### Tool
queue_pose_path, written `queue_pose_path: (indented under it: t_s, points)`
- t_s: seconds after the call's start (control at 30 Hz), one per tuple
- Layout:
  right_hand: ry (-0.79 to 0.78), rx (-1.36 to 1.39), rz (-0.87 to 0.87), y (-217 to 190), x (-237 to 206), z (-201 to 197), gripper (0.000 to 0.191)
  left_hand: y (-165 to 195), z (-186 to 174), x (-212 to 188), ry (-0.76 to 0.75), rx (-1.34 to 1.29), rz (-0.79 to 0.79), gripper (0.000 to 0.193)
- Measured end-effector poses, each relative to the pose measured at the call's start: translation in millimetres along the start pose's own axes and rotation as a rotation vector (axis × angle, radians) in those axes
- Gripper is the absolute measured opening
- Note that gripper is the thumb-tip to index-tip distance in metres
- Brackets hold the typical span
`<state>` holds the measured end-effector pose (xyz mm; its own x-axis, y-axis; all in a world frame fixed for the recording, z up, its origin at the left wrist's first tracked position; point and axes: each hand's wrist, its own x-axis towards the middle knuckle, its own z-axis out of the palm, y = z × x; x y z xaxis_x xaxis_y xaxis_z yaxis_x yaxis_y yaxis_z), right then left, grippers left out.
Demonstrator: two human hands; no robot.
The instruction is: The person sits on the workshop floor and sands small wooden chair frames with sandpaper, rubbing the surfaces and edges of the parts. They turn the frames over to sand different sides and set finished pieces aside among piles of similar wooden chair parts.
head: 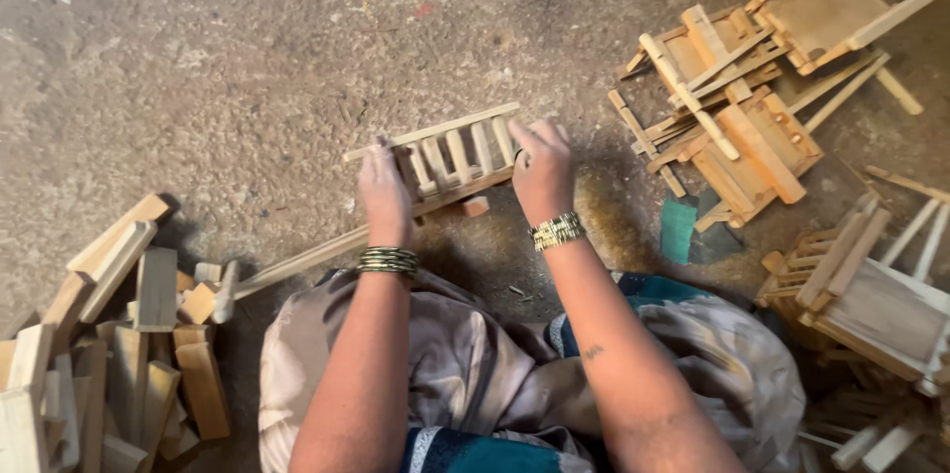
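Wooden offcuts, short flat blocks, lie heaped at the near left on the concrete floor. A long thin strip runs from that heap toward the centre. At the centre, the left hand curls its fingers over the left end of a small ladder-like slatted frame, two rails joined by short upright slats, held tilted just above the floor. The right hand presses down on the frame's right end, fingers close together; whether it pinches a slat cannot be told. Beaded bangles circle both wrists. One loose small block lies just beneath the frame. Right of the hands, a green scrap lies on the floor. Far right, assembled slatted pieces are piled loosely; near right, further box-like wooden assemblies stand stacked. No containers, packages or labels show.
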<state>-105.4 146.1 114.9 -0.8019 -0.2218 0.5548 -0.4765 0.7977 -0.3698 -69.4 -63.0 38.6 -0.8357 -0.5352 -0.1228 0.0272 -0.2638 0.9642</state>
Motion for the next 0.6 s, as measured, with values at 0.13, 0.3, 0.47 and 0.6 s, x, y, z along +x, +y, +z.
queue_pose_path:
  t_s: [0.13,0.3,0.47,0.6]
  points:
    - [-0.123,0.152,0.244,-41.7,2.0,-1.1,0.037,-5.8,-1.4,-5.8,0.001,-0.081,-0.099,0.041]
    - [-0.127,0.109,-0.193,-64.2,2.0,-2.1,0.004,-5.4,4.2,-6.1,0.045,-0.21,-0.155,0.032]
    - [0.015,0.064,-0.082,-40.4,7.9,2.5,0.025,0.0,10.6,-12.9,0.022,-0.022,-0.02,0.04]
    - [-0.068,0.227,-0.061,-58.1,2.8,6.1,0.03,1.7,14.2,-16.1,0.027,0.006,-0.031,0.04]
